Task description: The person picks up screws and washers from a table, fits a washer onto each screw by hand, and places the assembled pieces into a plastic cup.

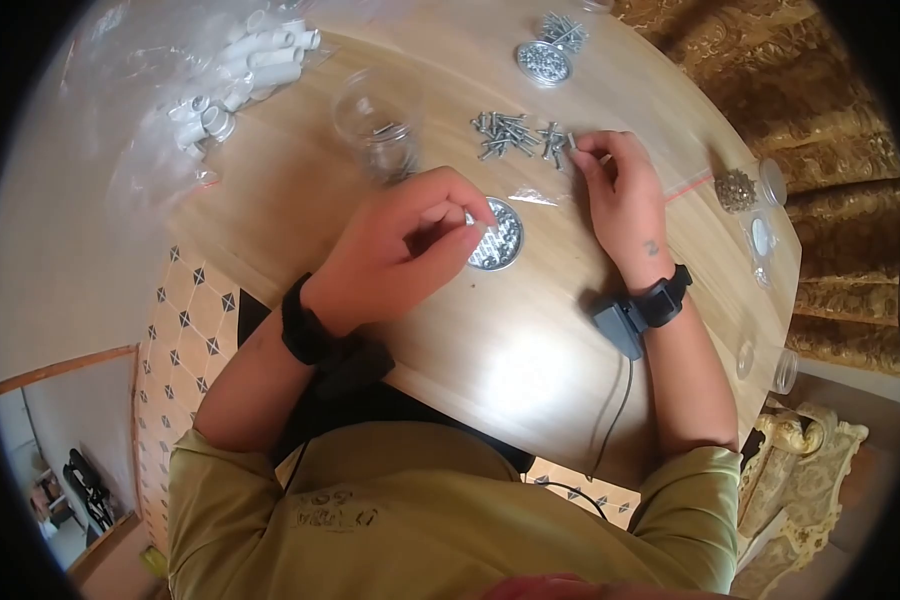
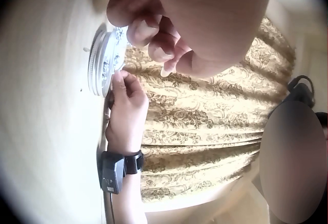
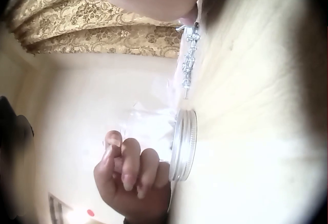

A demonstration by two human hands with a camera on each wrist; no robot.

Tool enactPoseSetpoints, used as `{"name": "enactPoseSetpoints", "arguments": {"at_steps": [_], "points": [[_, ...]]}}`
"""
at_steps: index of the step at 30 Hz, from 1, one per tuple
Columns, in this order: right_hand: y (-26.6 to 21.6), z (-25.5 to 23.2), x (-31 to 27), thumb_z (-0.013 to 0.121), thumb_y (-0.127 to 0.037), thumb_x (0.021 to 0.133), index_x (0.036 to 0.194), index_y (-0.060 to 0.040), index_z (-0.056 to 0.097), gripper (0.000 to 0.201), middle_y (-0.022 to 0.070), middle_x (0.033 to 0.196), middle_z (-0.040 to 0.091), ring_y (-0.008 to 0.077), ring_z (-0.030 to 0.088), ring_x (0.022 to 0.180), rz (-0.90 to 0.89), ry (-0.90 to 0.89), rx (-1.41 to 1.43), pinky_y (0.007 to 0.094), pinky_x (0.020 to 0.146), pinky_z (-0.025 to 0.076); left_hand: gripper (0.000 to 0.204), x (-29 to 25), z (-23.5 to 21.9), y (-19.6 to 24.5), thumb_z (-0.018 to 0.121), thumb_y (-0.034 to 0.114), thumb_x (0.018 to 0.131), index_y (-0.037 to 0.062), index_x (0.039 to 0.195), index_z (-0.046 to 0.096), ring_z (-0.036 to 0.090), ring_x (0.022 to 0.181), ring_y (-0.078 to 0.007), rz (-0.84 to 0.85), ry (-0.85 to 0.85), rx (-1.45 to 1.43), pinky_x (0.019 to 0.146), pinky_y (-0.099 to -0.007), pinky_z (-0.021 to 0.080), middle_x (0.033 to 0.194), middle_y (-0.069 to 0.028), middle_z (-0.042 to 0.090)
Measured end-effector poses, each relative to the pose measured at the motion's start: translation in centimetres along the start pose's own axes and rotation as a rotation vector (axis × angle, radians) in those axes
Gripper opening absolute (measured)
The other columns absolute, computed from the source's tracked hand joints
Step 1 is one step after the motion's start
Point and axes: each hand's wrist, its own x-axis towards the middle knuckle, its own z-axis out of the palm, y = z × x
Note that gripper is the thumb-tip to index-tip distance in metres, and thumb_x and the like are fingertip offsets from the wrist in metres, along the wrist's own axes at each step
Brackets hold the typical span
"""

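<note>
My left hand point(image 1: 400, 240) is over the near side of a round metal lid point(image 1: 511, 262) of small silver nuts point(image 1: 502, 238). Its thumb and index fingertips come together above the lid's rim, other fingers curled; I cannot tell whether a small piece is between them. In the right wrist view, this hand point(image 3: 133, 178) is raised off the tabletop beside the lid point(image 3: 183, 147). My right hand point(image 1: 620, 190) pinches a small silver bolt point(image 1: 572, 141) at the right end of the bolts point(image 1: 505, 135). In the left wrist view, the right hand point(image 2: 127, 113) appears beyond the lid.
Behind the left hand stands a clear plastic jar point(image 1: 375, 110). White pipe fittings point(image 1: 270, 65) lie in clear plastic at the far left. Another lid of small parts point(image 1: 544, 63) sits at the back beside more bolts point(image 1: 564, 32). Brown pieces point(image 1: 736, 190) lie on the right.
</note>
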Motion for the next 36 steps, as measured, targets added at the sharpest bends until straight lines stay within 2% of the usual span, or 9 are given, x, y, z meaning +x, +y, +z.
{"name": "enactPoseSetpoints", "arguments": {"at_steps": [3,8,10,23,26,30,33,35,36], "points": [[-3.1,-1.2,-0.2,0.069,-0.005,0.097,0.106,-0.0026,0.068,0.01,0.0118,0.087,0.068,0.02,0.064,0.071,0.306,-0.195,0.277,0.0341,0.066,0.051,0.01,0.4,0.3,-0.2,0.059,0.004,0.102,0.0044,0.111,0.063,0.049,0.077,-0.0045,-0.043,0.038,0.015,0.072,-0.0241,0.042,0.087,0.0036,0.058],[-6.4,-1.7,-2.5,0.073,-0.002,0.094,0.105,-0.0031,0.071,0.011,0.0081,0.085,0.069,0.0143,0.061,0.067,0.109,-0.419,0.476,0.0302,0.061,0.05,0.007,0.9,0.4,-0.5,0.059,0.009,0.104,0.003,0.105,0.062,0.049,0.074,-0.0076,-0.091,0.052,0.102,0.066,-0.0276,0.042,0.082,0.0022,0.056],[-7.1,-1.9,-2.5,0.075,-0.001,0.091,0.102,-0.0035,0.072,0.012,0.0067,0.085,0.069,0.0141,0.062,0.067,-0.135,-0.385,0.391,0.029,0.061,0.05,0.012,1.1,0.3,-0.5,0.058,0.013,0.104,0.0019,0.1,0.061,0.047,0.07,-0.0118,0.081,0.05,0.328,0.064,-0.0298,0.041,0.079,-0.0029,0.053],[-7.4,-1.3,-3.2,0.067,0.007,0.089,0.095,-0.0024,0.072,0.013,0.0066,0.097,0.074,0.0139,0.064,0.067,0.055,-0.285,0.554,0.0267,0.062,0.051,0.012,1.0,0.3,-0.9,0.058,0.011,0.104,0.0018,0.096,0.059,0.046,0.067,-0.0136,0.06,0.139,0.315,0.062,-0.0301,0.041,0.075,-0.0065,0.052],[-5.4,-1.7,-3.3,0.052,0.011,0.086,0.103,-0.0024,0.069,0.028,0.0104,0.104,0.075,0.0166,0.065,0.069,-0.351,-0.325,0.507,0.0264,0.065,0.052,0.011,1.0,0.2,-0.9,0.058,0.011,0.104,0.0021,0.097,0.059,0.045,0.066,-0.0126,0.098,0.216,0.387,0.062,-0.0296,0.041,0.075,-0.0064,0.052],[-7.9,-1.6,-3.7,0.053,0.011,0.086,0.101,-0.0024,0.069,0.026,0.0096,0.093,0.075,0.0158,0.066,0.069,-0.088,-0.182,0.513,0.0261,0.065,0.052,0.012,1.2,0.2,-1.0,0.059,0.012,0.104,0.0025,0.096,0.059,0.044,0.065,-0.0122,0.093,0.204,0.436,0.06,-0.0296,0.04,0.073,-0.0056,0.051],[-6.3,-1.2,-3.9,0.054,0.01,0.086,0.103,-0.0023,0.069,0.026,0.009,0.093,0.075,0.0154,0.065,0.067,0.03,-0.338,0.504,0.0258,0.065,0.052,0.012,1.0,0.2,-1.2,0.06,0.011,0.104,0.0025,0.095,0.058,0.043,0.063,-0.0119,0.103,0.181,0.46,0.059,-0.0294,0.039,0.071,-0.0051,0.049],[-3.8,-0.9,-3.6,0.056,0.009,0.086,0.116,-0.0036,0.065,0.034,0.0088,0.103,0.075,0.014,0.062,0.064,-0.388,-0.235,0.509,0.0254,0.063,0.052,0.012,0.9,0.3,-1.1,0.06,0.011,0.103,0.0025,0.095,0.058,0.043,0.063,-0.0115,0.121,0.165,0.482,0.058,-0.0293,0.039,0.07,-0.0049,0.049],[-3.7,-0.9,-3.7,0.055,0.009,0.086,0.119,-0.0035,0.065,0.037,0.0085,0.102,0.075,0.014,0.064,0.066,-0.367,-0.217,0.546,0.0254,0.064,0.052,0.012,0.9,0.3,-1.0,0.06,0.011,0.103,0.0024,0.094,0.058,0.043,0.062,-0.0109,0.085,0.164,0.465,0.058,-0.029,0.038,0.07,-0.0047,0.048]]}}
